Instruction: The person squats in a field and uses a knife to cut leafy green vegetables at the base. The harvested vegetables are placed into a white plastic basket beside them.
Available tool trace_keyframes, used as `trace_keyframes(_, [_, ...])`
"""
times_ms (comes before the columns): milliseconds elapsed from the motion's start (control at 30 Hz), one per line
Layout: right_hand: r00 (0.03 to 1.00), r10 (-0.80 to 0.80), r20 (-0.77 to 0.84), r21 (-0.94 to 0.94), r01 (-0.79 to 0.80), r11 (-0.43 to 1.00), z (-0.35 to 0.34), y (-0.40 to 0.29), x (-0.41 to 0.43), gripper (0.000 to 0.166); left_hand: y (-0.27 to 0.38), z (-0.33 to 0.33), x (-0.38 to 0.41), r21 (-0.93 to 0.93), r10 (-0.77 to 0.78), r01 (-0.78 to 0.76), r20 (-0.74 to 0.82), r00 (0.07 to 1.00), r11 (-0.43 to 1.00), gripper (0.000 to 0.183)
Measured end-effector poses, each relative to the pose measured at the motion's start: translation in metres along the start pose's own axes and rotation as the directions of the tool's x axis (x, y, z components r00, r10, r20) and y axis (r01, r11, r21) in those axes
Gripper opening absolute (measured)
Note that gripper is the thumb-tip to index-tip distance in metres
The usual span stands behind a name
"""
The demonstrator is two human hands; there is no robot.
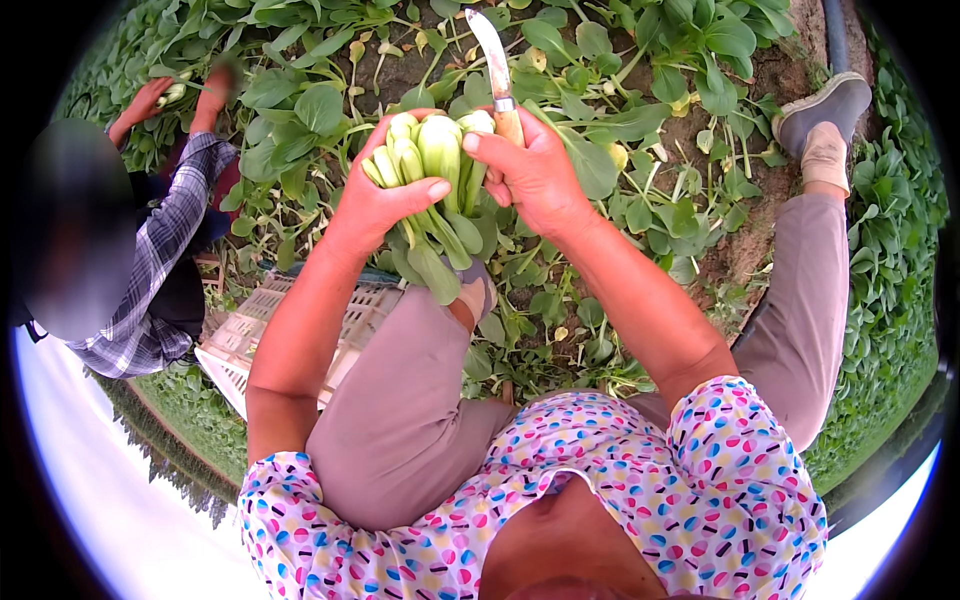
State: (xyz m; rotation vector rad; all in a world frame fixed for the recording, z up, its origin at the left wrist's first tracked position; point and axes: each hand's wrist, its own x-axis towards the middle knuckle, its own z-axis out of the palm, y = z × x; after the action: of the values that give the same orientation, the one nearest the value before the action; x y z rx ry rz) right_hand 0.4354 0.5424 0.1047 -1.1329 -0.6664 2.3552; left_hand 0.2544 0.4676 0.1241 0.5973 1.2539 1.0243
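Observation:
A bunch of several bok choy heads sits in my left hand, its pale cut bases up and its green leaves hanging toward me. My left thumb lies across the stalks. In my right hand is the wooden handle of a knife with a curved, stained blade pointing away from me. My right thumb rests against the right side of the bunch, and the fingers below it are curled. The backs of the bunch and of the left fingers are hidden.
Bok choy plants and loose leaves cover the soil ahead. A white plastic crate stands left of my bent knee. At far left a co-worker in a plaid sleeve holds greens. A dark hose lies beyond my right shoe.

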Motion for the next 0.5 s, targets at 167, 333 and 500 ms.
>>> trace_keyframes(167, [0.997,0.015,0.073,0.106,-0.023,0.994,-0.004,0.015,0.005,0.044,-0.016,0.002,-0.006,-0.116,0.029,-0.026,0.022,0.999,0.993,0.07])
trace_keyframes(333, [0.977,0.107,0.184,0.088,-0.125,0.988,0.001,0.006,0.011,0.041,-0.02,-0.014,-0.008,-0.201,-0.156,0.159,0.031,0.987,0.967,0.067])
trace_keyframes(500, [0.97,-0.092,0.225,0.338,0.011,0.941,-0.023,0.0,0.033,0.015,-0.001,-0.043,0.012,0.214,-0.191,0.21,-0.103,0.976,0.954,0.067])
